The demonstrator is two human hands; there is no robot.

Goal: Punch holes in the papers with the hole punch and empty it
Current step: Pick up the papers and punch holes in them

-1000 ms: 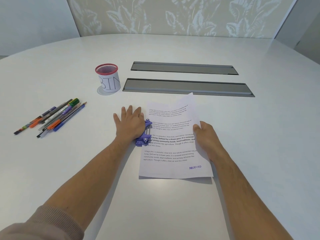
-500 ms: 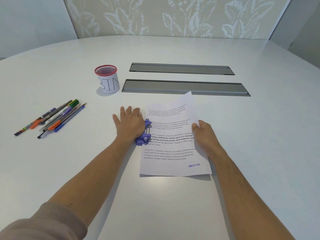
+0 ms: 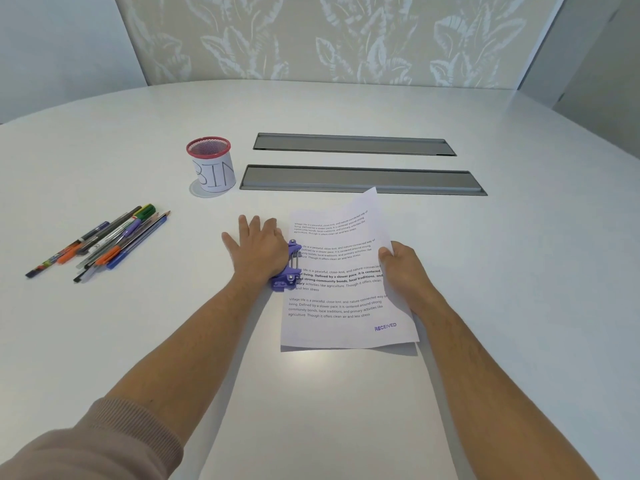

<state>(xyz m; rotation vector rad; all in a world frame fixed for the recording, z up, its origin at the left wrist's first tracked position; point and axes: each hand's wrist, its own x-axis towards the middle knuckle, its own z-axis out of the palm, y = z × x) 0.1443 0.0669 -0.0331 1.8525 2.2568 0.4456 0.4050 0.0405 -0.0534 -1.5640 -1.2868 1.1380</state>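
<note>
the left hand (image 3: 258, 249) lies flat, fingers spread, pressing the purple hole punch (image 3: 289, 268); the right hand (image 3: 403, 268) pinches the papers (image 3: 341, 289), whose left edge seems fed into it. if the curled sheets skew, holes land crooked — white table (image 3: 346, 410), mesh bin (image 3: 211, 164) beyond, leaf-patterned wall.

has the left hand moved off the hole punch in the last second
No. The left hand still presses flat on the purple hole punch, the same way off from the bin cup.
</note>
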